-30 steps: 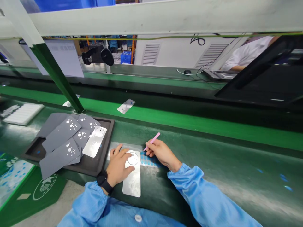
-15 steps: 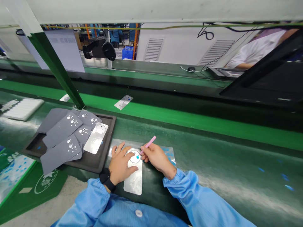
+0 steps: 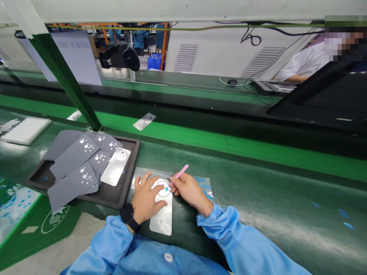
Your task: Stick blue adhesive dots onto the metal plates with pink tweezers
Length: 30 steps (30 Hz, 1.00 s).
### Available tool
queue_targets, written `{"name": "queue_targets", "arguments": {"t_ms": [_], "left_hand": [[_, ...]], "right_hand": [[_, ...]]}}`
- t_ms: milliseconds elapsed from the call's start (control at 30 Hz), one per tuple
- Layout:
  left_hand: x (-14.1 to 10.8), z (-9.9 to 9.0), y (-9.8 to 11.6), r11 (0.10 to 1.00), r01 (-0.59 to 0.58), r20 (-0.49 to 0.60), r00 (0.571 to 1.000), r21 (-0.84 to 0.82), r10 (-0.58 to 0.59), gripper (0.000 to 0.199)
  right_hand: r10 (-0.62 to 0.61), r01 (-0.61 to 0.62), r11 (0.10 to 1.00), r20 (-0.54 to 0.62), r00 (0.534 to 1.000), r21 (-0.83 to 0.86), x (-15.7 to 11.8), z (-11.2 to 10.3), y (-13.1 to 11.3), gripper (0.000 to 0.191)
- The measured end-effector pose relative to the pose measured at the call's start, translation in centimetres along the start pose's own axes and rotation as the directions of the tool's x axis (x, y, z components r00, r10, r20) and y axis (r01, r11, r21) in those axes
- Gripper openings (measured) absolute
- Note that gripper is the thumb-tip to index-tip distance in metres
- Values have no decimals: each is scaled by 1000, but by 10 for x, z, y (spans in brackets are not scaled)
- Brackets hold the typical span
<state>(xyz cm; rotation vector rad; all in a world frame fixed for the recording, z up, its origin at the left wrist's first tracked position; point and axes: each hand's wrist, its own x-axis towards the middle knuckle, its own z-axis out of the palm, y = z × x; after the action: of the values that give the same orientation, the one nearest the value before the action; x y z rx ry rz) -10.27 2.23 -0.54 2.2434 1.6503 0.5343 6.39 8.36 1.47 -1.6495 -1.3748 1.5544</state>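
A silvery rectangular plate (image 3: 161, 219) with a round outlined area at its top lies on the green bench before me. My left hand (image 3: 146, 198) rests with spread fingers over the plate's left side, thumb and fingertips on it. Pink tweezers (image 3: 182, 171) are pinched in my right hand (image 3: 187, 191) at the plate's upper right. Their tip touches a small blue piece (image 3: 166, 189) inside the round area. Beneath and behind both hands lies a clear sheet (image 3: 205, 185) with blue pieces on its right part.
To the left, a black tray (image 3: 130, 168) holds several dark grey plates (image 3: 69, 187) and one silvery plate (image 3: 117, 168). Another silvery plate (image 3: 145, 121) lies on the green conveyor strip (image 3: 229, 147). A green post (image 3: 65, 82) rises behind the tray. A person's white sleeve (image 3: 301, 63) shows at upper right.
The silvery plate on the strip has shifted slightly left. Both hands and the tweezers hold nearly the same position; the camera view has tilted a little.
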Motion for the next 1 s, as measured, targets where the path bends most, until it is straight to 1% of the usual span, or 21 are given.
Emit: {"name": "queue_targets", "arguments": {"t_ms": [100, 233, 367, 533, 633, 700, 800, 900, 1000], "left_hand": [[0, -3, 3, 1000, 8, 34, 999, 14, -8, 37], [1, -10, 9, 998, 21, 108, 994, 51, -26, 31], [2, -15, 16, 994, 32, 163, 985, 101, -48, 29], [3, -14, 20, 990, 42, 161, 985, 137, -64, 28], [3, -12, 21, 990, 40, 159, 985, 138, -62, 29], [2, -12, 21, 990, 44, 168, 984, 136, -67, 29], [1, -12, 20, 990, 48, 173, 982, 132, -71, 29], [0, -11, 20, 990, 47, 164, 984, 130, -68, 30], [0, -9, 20, 990, 50, 160, 985, 130, -71, 29]], "right_hand": [[-1, 1, 999, -6, 1000, -36, -3, 0, -5, 18], [2, -3, 998, -15, 1000, -59, -7, 0, -10, 17], [-23, 21, 996, -16, 1000, -87, -8, 0, -12, 16], [-70, 68, 997, -29, 997, -44, -9, -4, 0, 12], [-156, 155, 987, -27, 987, -33, -10, -5, 11, 16], [-234, 233, 970, -3, 972, -67, -12, -5, 16, 18], [-340, 337, 927, 10, 940, -162, -14, -3, 22, 22], [-454, 439, 857, 8, 891, -271, -15, -1, 25, 25], [-535, 505, 795, 5, 845, -337, -15, -1, 27, 25]]}}
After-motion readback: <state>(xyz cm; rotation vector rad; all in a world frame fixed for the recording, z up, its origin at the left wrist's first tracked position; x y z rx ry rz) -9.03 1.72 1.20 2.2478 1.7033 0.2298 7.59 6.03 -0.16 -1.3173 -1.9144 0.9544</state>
